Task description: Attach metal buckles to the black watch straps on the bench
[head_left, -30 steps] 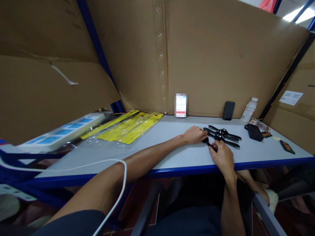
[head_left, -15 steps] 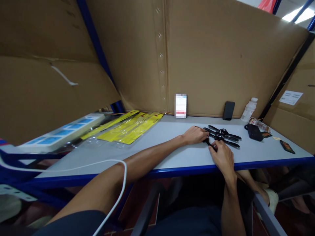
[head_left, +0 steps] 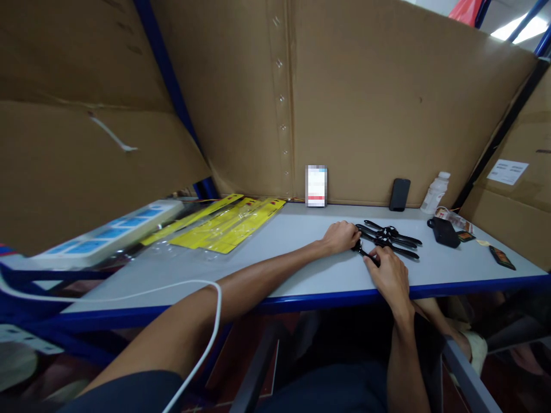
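Observation:
Both of my hands are at a black spokeshave [head_left: 364, 252] low over the grey tabletop. My left hand [head_left: 342, 236] is closed around its far left end, the fingers hiding that handle. My right hand [head_left: 390, 272] pinches the near right handle between thumb and fingers. Just beyond lie two more black spokeshaves, one farther back [head_left: 407, 236] and one closer [head_left: 404, 250], side by side with their bright middle parts close together. The tool's details under my fingers are hidden.
Yellow blister cards [head_left: 245, 226] and a long white strip with blue panels [head_left: 116, 230] lie left. A lit phone [head_left: 316, 186], a dark phone [head_left: 399, 195] and a bottle [head_left: 435, 194] stand along the cardboard wall. A black case [head_left: 445, 232] lies right. A white cable [head_left: 217, 315] crosses my left arm.
My left hand has shifted slightly left, showing more of the spokeshave's middle between my hands. My right hand stays nearly in place.

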Action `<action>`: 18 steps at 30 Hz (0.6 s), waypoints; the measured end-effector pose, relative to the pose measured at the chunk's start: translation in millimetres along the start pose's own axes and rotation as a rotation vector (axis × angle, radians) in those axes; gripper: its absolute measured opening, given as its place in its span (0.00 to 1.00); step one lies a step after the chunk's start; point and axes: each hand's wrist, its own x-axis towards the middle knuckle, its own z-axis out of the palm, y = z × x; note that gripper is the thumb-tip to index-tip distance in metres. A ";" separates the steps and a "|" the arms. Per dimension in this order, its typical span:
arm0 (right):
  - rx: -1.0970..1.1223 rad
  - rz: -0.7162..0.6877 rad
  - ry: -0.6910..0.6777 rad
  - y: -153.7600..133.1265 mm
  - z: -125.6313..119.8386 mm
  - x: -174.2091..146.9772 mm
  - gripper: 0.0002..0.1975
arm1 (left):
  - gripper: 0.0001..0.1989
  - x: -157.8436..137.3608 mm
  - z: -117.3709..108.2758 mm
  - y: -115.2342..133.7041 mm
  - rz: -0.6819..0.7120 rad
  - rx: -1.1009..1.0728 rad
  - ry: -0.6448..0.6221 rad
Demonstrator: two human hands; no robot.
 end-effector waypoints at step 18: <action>0.007 0.005 0.002 -0.4 -0.6 0.0 0.09 | 0.09 -3.5 -12.1 -25.4 0.523 0.023 0.021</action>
